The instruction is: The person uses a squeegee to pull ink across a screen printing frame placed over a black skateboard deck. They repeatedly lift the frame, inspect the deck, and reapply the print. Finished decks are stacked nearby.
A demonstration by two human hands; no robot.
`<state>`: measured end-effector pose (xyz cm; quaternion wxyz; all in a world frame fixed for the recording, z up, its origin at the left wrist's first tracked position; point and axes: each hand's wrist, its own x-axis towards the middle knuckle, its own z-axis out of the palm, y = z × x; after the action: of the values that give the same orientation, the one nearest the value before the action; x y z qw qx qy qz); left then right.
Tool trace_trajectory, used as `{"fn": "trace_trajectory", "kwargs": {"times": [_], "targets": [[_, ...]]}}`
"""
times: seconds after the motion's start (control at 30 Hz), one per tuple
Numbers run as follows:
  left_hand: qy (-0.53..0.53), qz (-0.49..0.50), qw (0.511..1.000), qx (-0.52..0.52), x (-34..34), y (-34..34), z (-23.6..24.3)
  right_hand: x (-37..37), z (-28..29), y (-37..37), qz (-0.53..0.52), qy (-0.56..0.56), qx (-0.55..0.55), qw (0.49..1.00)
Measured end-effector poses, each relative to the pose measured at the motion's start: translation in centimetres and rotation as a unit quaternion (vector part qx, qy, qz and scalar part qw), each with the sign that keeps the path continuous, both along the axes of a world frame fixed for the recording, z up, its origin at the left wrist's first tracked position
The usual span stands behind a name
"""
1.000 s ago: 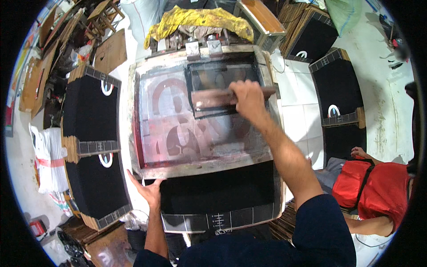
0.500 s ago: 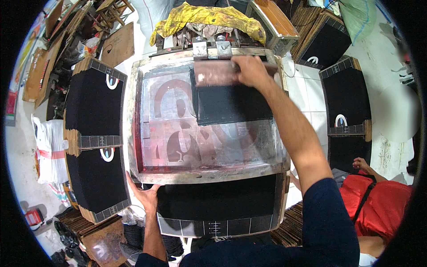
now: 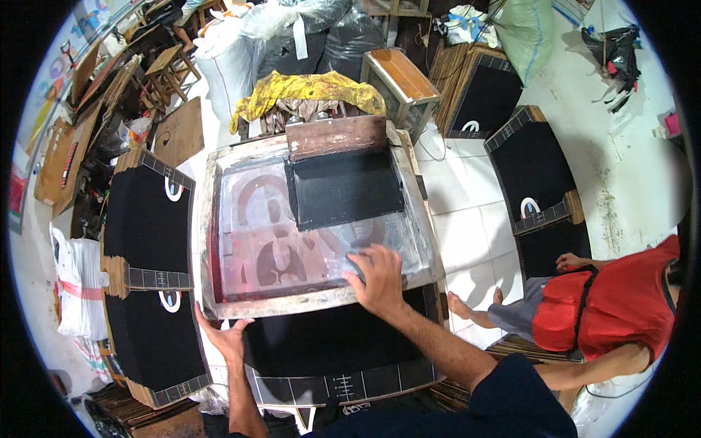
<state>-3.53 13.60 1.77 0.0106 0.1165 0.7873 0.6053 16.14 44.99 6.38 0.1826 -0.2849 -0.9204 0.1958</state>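
Note:
A wooden-framed printing screen (image 3: 211,219) with pale mesh and reddish cut-out shapes sits over a black-covered board (image 3: 292,343) marked with white lines. A black ink rectangle (image 3: 347,186) fills its upper right. The brown squeegee (image 3: 336,131) rests at the screen's far edge, out of my hands. My left hand (image 3: 225,332) grips the screen's near left corner, thumb and finger spread along the edges. My right hand (image 3: 376,277) is curled over the lower right mesh on a small grey-blue object that I cannot make out.
Stacked black boards stand left (image 3: 150,219) and right (image 3: 529,160). A person in red (image 3: 606,314) is at the right, a hand near those boards. Behind are a stained yellow cloth (image 3: 307,87), a wooden stand (image 3: 401,73) and filled sacks (image 3: 226,58).
My right hand has left the squeegee at the far edge and moved down to the lower right mesh. The view has shifted. My left hand stays at the frame's corner.

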Motion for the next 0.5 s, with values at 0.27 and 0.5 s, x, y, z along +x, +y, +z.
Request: {"fn": "trace_trajectory", "kwargs": {"times": [0.27, 0.5], "targets": [[0.151, -0.061, 0.982, 0.094, -7.7, -0.3, 13.6, -5.6, 16.6, 3.9, -0.044, 0.252, 0.260, 0.931], [-0.151, -0.027, 0.948, -0.278, -6.4, -17.8, -12.1, -11.2, 29.3, 6.9, -0.143, 0.131, 0.131, 0.972]]}}
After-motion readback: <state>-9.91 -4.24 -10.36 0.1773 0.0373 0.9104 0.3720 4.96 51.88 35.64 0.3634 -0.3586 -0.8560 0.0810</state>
